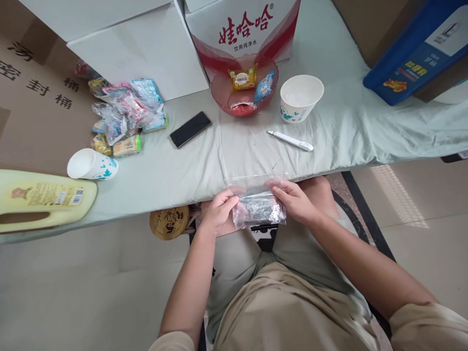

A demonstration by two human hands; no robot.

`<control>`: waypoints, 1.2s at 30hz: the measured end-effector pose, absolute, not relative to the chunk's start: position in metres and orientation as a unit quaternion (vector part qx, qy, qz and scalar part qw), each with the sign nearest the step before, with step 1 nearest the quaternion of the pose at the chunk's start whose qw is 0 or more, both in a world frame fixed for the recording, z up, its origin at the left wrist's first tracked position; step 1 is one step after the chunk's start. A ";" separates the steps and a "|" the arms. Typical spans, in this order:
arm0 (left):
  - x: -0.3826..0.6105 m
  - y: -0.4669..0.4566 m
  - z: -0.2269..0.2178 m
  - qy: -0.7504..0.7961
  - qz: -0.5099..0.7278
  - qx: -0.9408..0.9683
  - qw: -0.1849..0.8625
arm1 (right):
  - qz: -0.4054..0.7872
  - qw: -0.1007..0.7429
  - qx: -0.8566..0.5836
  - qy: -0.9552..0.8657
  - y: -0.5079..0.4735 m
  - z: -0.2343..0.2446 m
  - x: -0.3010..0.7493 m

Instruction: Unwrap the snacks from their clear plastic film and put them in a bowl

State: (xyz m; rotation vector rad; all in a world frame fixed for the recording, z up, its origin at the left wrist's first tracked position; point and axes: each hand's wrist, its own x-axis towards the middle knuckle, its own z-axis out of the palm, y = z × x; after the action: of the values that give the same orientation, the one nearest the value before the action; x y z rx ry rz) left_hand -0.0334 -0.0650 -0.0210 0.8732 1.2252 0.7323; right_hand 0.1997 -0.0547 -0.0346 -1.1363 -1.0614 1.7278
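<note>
Between my two hands, just off the table's front edge and above my lap, is a clear plastic bag point(259, 207) with crinkled, shiny contents that I cannot make out. My left hand point(221, 209) pinches its left side between thumb and fingers. At the upper right of the bag, my right hand point(294, 197) is closed on the plastic in the same way. Beyond the bag on the cloth lie a white utility knife point(290, 140) and a black phone point(190, 129). A pink glass bowl point(223, 95) holds a few wrapped snacks.
A paper cup point(302, 97) stands right of the bowl; another paper cup point(91, 164) lies tipped at left by a heap of wrapped snacks point(127, 112). Cartons point(243, 29) line the back. A yellow jug point(47, 200) and a blue container point(413, 58) flank the table. A round stool point(169, 223) is below.
</note>
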 end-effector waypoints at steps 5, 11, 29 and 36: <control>-0.032 -0.062 -0.016 0.509 0.367 0.367 0.687 | 0.756 0.414 -0.373 -0.345 -0.056 -0.032 0.205; -0.040 -0.060 -0.017 0.511 0.351 0.460 0.636 | 0.687 0.374 -0.411 -0.468 -0.055 -0.033 0.211; -0.034 -0.063 -0.010 0.566 0.381 0.466 0.564 | 0.685 0.425 -0.480 -0.347 -0.067 -0.027 0.197; -0.030 -0.070 -0.011 0.613 0.442 0.463 0.464 | 0.522 0.459 -0.525 -0.491 -0.071 -0.022 0.202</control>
State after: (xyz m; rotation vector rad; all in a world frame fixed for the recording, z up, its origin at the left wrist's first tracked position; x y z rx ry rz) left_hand -0.0295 -0.0695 -0.0108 1.1373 1.5056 1.0850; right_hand 0.2023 -0.0714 -0.0223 -1.2919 -1.2082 1.2862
